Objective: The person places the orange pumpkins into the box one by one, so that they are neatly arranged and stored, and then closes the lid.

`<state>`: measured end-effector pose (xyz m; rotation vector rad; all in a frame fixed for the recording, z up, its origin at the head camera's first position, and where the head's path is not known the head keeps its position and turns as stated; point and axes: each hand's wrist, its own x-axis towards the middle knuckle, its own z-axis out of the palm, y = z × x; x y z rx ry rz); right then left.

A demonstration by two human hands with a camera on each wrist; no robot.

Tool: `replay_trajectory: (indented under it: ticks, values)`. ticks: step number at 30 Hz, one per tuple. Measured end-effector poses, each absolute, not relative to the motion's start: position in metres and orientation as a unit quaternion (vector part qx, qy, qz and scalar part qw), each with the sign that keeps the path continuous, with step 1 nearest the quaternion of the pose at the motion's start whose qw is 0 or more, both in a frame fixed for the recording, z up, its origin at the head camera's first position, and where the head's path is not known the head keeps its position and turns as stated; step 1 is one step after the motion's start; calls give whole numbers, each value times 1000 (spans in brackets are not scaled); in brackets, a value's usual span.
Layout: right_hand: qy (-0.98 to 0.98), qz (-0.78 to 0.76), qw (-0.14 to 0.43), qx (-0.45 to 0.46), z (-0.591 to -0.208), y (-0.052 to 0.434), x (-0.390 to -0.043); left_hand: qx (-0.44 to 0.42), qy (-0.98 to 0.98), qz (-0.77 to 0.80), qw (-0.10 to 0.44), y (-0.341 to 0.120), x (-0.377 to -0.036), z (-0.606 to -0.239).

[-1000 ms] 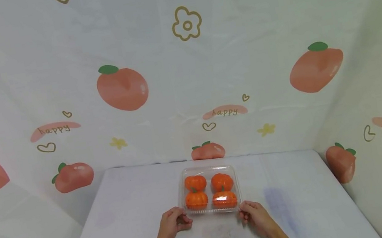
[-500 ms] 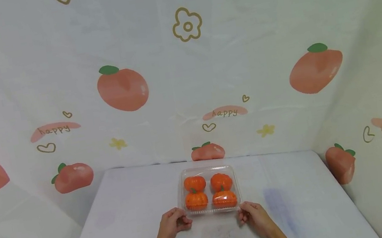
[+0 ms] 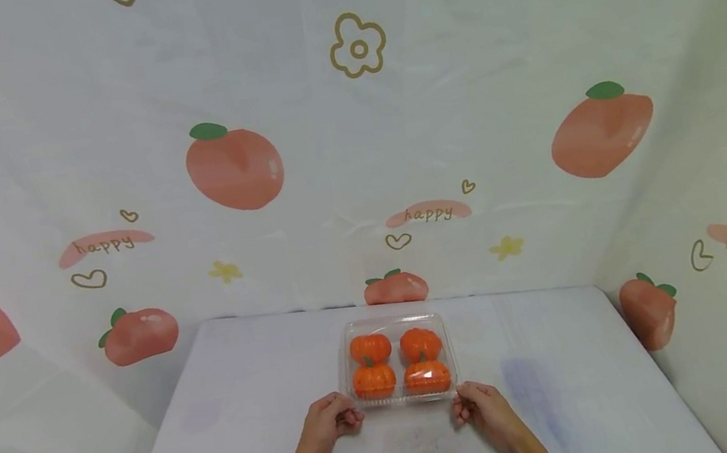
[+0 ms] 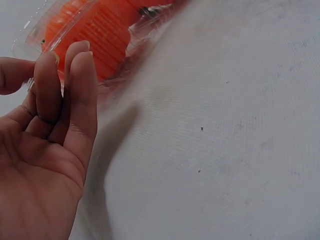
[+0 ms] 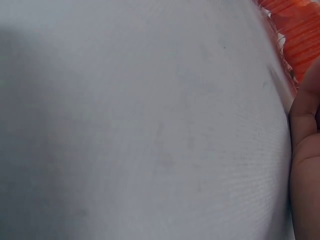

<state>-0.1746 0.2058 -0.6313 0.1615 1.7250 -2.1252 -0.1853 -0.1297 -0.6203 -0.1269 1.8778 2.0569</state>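
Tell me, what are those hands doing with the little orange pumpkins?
A person sits at a white table with a clear plastic box in front of them. Four small orange pumpkins sit inside it, two by two, and the lid looks closed. The left hand is at the box's near left corner, the right hand at its near right corner, fingers curled by the edge. Whether they actually pinch the rim is hard to tell.

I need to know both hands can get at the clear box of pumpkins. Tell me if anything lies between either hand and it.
Nothing visible does. The left hand and right hand sit at the near corners of the clear box, only bare table around them.
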Motion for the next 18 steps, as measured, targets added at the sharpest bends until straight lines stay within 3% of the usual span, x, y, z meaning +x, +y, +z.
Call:
replay_trajectory:
  ticks: [18]
  values:
    - [665, -727, 159, 69, -625, 203, -170, -4, 729, 661, 178, -138, -183, -606]
